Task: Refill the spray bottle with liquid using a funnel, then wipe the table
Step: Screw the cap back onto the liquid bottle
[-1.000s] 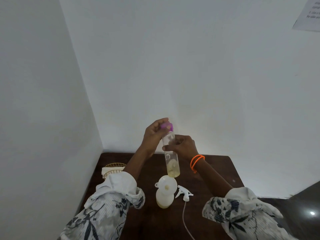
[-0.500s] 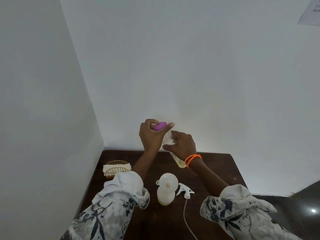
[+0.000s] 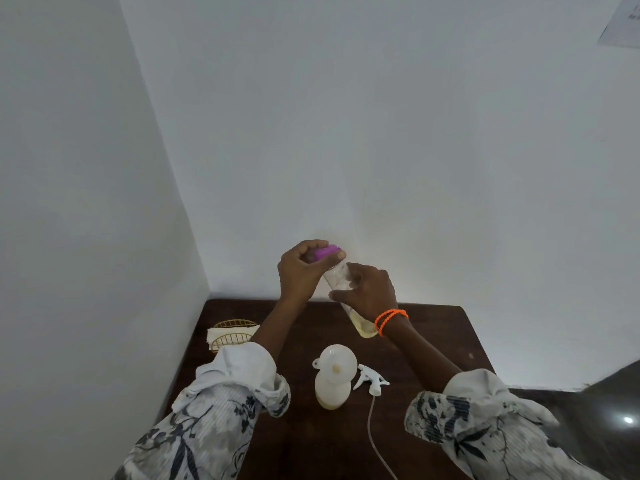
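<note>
- Purple cap (image 3: 325, 252): pinched between the thumb and curled fingers of the left hand (image 3: 300, 271), at the top end of the clear bottle; whether it is seated on the neck or already loose cannot be told.
- Clear bottle (image 3: 349, 303): grasped round its middle by the right hand (image 3: 369, 292), held in the air above the table and tilted, neck toward the left hand, base down beside the right wrist; a little yellowish liquid sits in the base.
- Orange bracelet (image 3: 390, 318): two strands on the right wrist, just beside the bottle's base.
- Spray bottle (image 3: 332, 388): white, upright on the table, below and between the two forearms, some pale liquid visible at its bottom.
- Funnel (image 3: 337, 363): white, seated in the spray bottle's open neck.
- Spray head (image 3: 370, 379): white trigger lying on its side just right of the spray bottle, its thin tube (image 3: 374, 431) trailing toward the viewer.
- Wire holder (image 3: 233, 332): gold, left of the left forearm, carrying a folded white cloth (image 3: 221, 332).
- Table (image 3: 433, 341): dark brown wood, set in the corner of white walls.
- Sleeves (image 3: 221, 403): white with dark floral print, rolled back on both arms.
</note>
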Motion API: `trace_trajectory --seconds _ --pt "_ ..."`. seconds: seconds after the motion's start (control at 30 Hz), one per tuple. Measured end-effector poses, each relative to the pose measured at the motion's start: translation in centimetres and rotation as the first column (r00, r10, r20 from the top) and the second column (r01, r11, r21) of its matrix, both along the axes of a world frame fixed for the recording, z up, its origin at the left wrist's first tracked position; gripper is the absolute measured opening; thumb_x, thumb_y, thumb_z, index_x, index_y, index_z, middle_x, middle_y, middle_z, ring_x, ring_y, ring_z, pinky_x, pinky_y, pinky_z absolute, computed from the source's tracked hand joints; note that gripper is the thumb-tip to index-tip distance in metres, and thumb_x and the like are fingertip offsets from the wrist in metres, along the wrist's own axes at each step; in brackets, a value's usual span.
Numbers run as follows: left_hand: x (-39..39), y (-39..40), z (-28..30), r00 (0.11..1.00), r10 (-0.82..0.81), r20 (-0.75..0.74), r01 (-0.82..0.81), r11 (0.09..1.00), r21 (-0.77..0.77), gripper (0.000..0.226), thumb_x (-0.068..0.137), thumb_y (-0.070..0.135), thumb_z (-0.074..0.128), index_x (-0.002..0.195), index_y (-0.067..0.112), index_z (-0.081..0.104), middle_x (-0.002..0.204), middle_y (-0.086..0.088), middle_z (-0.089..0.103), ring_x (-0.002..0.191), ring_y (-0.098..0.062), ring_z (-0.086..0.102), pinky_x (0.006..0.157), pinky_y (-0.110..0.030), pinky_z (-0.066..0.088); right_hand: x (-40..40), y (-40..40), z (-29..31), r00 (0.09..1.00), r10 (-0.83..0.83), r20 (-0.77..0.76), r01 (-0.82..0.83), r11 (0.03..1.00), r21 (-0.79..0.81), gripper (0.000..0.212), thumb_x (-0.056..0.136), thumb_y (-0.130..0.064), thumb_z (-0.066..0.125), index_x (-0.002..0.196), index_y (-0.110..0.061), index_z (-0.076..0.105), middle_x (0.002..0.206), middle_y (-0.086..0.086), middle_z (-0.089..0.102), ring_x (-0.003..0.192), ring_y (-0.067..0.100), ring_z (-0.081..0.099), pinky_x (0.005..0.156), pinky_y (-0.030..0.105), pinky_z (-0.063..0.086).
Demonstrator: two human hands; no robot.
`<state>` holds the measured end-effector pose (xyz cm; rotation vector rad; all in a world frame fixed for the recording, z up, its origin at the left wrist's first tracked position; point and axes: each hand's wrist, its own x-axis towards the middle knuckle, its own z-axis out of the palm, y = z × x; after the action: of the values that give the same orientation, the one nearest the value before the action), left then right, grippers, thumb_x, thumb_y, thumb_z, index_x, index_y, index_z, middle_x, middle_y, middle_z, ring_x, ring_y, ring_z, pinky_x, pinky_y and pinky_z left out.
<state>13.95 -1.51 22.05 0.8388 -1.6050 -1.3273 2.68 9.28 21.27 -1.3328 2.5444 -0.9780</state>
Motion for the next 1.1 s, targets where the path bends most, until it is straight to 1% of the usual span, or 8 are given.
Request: trace_trajectory --seconds 0.17,0.37,0.47,0.57,0.73,0.9,0.97,1.1 --pt "0.1 0.1 -0.4 0.997 -0.039 -0.06 0.041 0.999 0.033 0.043 0.073 0.031 0.093 0.111 0.02 0.077 0.108 0.007 0.077 0.101 -0.012 0.072 0.085 -0.025 0.062 0.0 0.1 0.3 0.997 0.022 0.069 -0.021 1.0 -0.024 0.044 0.058 -0.056 0.082 0.084 -0.022 0.07 0.077 -0.009 0.07 0.072 0.012 0.065 0.067 0.031 0.055" --pt "-0.1 -0.1 -1.1 0.988 -0.068 -0.142 0.093 0.979 0.182 0.056 0.073 0.034 0.091 0.121 0.019 0.068 0.119 -0.003 0.073 0.109 -0.021 0.072 0.09 -0.035 0.062 0.1 0.3 0.8 0.989 0.054 0.137 -0.049 0.998 -0.038 0.034 0.06 -0.05 0.088 0.075 -0.032 0.063 0.072 -0.012 0.069 0.068 0.005 0.064 0.063 0.02 0.044" --pt "-0.2 -0.2 -1.8 0.98 -0.097 -0.173 0.133 0.968 0.21 0.038 0.087 0.028 0.08 0.121 0.016 0.07 0.12 -0.006 0.074 0.115 -0.029 0.07 0.095 -0.046 0.061 -0.1 0.2 0.8 0.981 0.034 0.19 -0.025 0.999 -0.046 0.034 0.061 -0.048 0.09 0.073 -0.027 0.067 0.069 -0.012 0.068 0.065 0.002 0.063 0.062 0.017 0.042" --pt "-0.3 0.2 -1.6 0.966 -0.171 -0.195 0.215 0.948 0.234 0.035 0.101 0.027 0.064 0.132 0.011 0.067 0.13 -0.007 0.07 0.12 -0.024 0.068 0.102 -0.048 0.057 -0.2 0.3 0.5 0.976 0.026 0.215 -0.012 0.998 -0.065 0.038 0.061 -0.047 0.09 0.076 -0.017 0.071 0.07 -0.004 0.072 0.068 0.014 0.068 0.066 0.028 0.052" --pt "-1.0 0.5 -1.3 0.985 -0.127 -0.117 0.149 0.968 0.203 0.058 0.079 0.041 0.085 0.129 0.02 0.065 0.128 -0.003 0.069 0.115 -0.022 0.068 0.097 -0.04 0.06 0.0 0.4 0.7 0.976 0.042 0.214 -0.024 0.996 -0.086 0.042 0.06 -0.049 0.088 0.08 -0.016 0.072 0.073 -0.003 0.074 0.071 0.015 0.07 0.071 0.032 0.056" --pt "-1.0 0.2 -1.2 0.961 -0.117 -0.251 0.197 0.927 0.32 0.03 0.1 0.027 0.065 0.122 0.006 0.067 0.124 -0.015 0.07 0.117 -0.033 0.069 0.102 -0.05 0.057 0.1 0.7 1.3 0.966 0.027 0.258 0.007 0.991 -0.13 0.032 0.065 -0.04 0.091 0.082 -0.018 0.075 0.076 -0.003 0.075 0.074 0.016 0.071 0.072 0.026 0.054" --pt "-1.1 0.5 -1.1 0.956 -0.144 -0.256 0.225 0.92 0.321 0.038 0.103 0.037 0.059 0.122 0.006 0.071 0.122 -0.015 0.073 0.116 -0.031 0.07 0.104 -0.05 0.055 0.2 0.7 1.2 0.968 0.027 0.25 0.008 0.99 -0.14 0.033 0.065 -0.041 0.09 0.083 -0.018 0.075 0.076 -0.004 0.075 0.074 0.015 0.071 0.074 0.029 0.056" --pt "-1.5 0.9 -0.7 0.963 -0.204 -0.175 0.239 0.948 0.209 0.051 0.085 0.058 0.075 0.117 0.018 0.076 0.113 -0.004 0.078 0.111 -0.026 0.072 0.101 -0.049 0.057 0.6 0.5 1.5 0.972 0.027 0.232 0.004 0.992 -0.128 0.033 0.065 -0.04 0.09 0.079 -0.016 0.073 0.074 -0.002 0.074 0.073 0.014 0.07 0.071 0.028 0.054"
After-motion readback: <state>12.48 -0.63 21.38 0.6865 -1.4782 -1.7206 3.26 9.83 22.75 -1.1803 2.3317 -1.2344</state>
